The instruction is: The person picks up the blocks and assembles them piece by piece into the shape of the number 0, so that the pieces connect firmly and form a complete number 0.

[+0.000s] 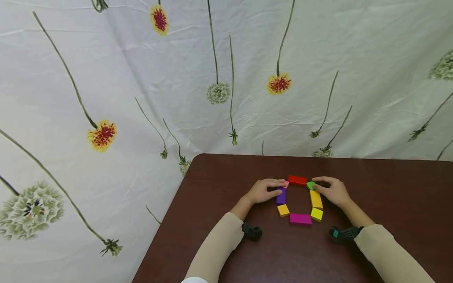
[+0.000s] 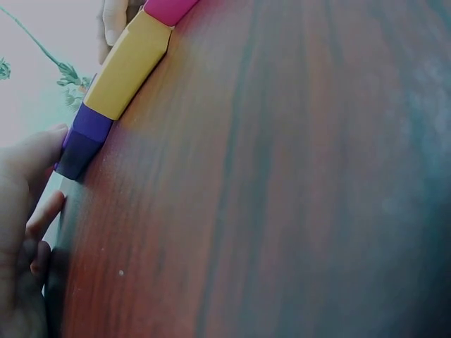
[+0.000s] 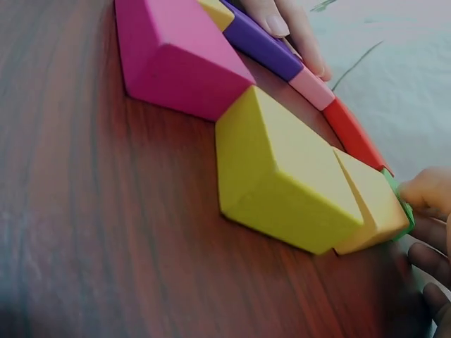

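Colored blocks form a ring on the brown table. My left hand (image 1: 261,191) lies at the ring's left side, its fingers reaching the small pink block (image 1: 286,184) and its thumb touching the purple block (image 1: 281,197). Across from it, my right hand (image 1: 332,191) holds the small green block (image 1: 310,185) between thumb and fingers, at the far right corner. A red block (image 1: 297,180) spans the far side between pink and green. Below the green one come a long orange-yellow block (image 1: 316,199) and a yellow block (image 3: 282,176). The magenta block (image 1: 300,219) and a small orange block (image 1: 283,210) make up the near side.
The dark brown table (image 1: 389,196) has its left edge beyond my left arm. Behind it hangs a white cloth (image 1: 247,118) printed with flowers. Black wrist straps with cameras (image 1: 252,232) sit at both cuffs, close above the tabletop.
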Demonstrator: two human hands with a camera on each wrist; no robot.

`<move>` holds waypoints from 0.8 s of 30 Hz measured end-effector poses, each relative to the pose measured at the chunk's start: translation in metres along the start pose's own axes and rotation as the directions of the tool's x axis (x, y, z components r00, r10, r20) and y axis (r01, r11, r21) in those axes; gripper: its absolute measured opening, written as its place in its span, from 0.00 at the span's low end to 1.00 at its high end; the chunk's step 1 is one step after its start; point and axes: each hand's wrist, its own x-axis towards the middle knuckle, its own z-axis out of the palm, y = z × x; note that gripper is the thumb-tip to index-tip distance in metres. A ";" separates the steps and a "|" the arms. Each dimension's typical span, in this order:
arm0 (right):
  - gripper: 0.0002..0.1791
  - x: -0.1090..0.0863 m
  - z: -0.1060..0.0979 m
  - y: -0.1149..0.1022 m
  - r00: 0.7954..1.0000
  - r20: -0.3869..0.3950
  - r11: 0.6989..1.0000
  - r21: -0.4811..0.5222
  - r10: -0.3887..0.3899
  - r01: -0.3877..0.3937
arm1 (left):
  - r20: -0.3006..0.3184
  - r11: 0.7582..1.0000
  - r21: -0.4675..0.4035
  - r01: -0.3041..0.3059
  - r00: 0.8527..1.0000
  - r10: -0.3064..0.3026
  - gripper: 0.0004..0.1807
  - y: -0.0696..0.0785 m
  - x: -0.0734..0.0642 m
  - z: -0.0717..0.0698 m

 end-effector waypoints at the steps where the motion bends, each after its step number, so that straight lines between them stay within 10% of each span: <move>1: 0.23 0.001 0.001 0.000 1.000 0.001 1.000 -0.001 0.001 -0.001 | -0.001 1.000 0.000 -0.001 1.000 0.001 0.20 0.000 0.000 0.000; 24: 0.24 0.015 0.017 -0.001 0.999 -0.020 0.995 -0.095 -0.043 0.041 | 0.010 1.000 -0.022 0.017 1.000 -0.016 0.20 0.005 0.003 0.003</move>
